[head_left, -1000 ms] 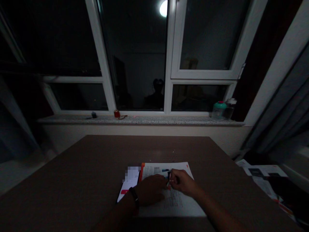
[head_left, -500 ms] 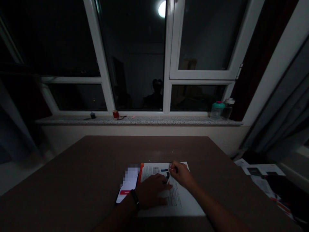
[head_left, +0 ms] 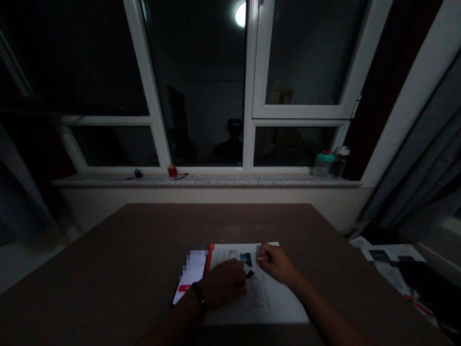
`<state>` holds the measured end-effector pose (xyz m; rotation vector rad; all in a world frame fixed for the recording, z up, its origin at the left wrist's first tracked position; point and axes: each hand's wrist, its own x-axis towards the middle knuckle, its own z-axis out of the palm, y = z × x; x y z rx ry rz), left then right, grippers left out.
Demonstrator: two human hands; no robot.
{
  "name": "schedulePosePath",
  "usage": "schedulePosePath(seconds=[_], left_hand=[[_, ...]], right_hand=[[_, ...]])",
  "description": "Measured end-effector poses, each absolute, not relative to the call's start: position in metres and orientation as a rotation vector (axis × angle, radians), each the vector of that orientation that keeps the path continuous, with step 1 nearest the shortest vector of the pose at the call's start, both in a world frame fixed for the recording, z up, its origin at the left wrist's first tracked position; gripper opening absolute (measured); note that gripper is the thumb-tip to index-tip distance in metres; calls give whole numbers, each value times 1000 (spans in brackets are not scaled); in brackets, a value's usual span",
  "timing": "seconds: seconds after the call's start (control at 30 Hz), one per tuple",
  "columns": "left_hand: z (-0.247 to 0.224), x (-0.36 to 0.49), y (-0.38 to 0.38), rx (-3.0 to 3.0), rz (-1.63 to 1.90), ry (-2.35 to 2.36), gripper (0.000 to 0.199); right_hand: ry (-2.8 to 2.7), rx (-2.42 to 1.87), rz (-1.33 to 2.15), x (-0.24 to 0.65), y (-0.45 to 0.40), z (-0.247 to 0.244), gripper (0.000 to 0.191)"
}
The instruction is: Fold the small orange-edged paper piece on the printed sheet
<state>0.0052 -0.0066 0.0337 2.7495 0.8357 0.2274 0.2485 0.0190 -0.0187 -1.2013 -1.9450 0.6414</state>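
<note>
A small dark-and-white piece (head_left: 249,273) lies over the printed booklet (head_left: 279,306), between the two hands and right at the fingertips of the left hand (head_left: 225,283), which is plainly the nearer. The right hand (head_left: 277,264) rests at the page's far right part, so the piece lies to its left and closer to the person, just apart from it. The piece's long axis is too dim to read. The left fingers are bent over the page, the right ones curled inward; whether either set pinches anything, I cannot tell. A lit phone (head_left: 190,278) lies beside the booklet's left edge on the surface (head_left: 144,259).
</note>
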Motion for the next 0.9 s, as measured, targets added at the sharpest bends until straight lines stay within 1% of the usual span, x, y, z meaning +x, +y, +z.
schedulePosePath(seconds=[0.03, 0.13, 0.23, 0.33, 0.5, 0.57, 0.77, 0.83, 0.9], left_hand=[[34, 5, -7, 2739, 232, 844, 8], [36, 3, -8, 2726, 234, 863, 28], [37, 3, -9, 2747, 219, 887, 35], [37, 4, -9, 2758, 208, 901, 36], [31, 4, -3, 2790, 234, 883, 39], [28, 3, -1, 2795, 273, 872, 40], [25, 1, 1, 2757, 320, 916, 35], [26, 1, 0, 2747, 310, 964, 33], [28, 1, 0, 2745, 305, 999, 33]], right_hand=[[-1956, -1197, 662, 248, 19, -20, 8], [-1993, -1174, 698, 248, 18, -19, 11], [-2008, -1108, 571, 248, 17, -13, 17], [-2030, -1086, 494, 250, 18, -7, 20], [-2097, -1141, 449, 252, 17, -3, 19], [-2122, -1148, 428, 251, 14, -1, 24], [-2310, -1011, 471, 244, 7, 4, 54], [-2355, -996, 500, 242, 5, 5, 54], [-2364, -1008, 517, 240, 3, 6, 49]])
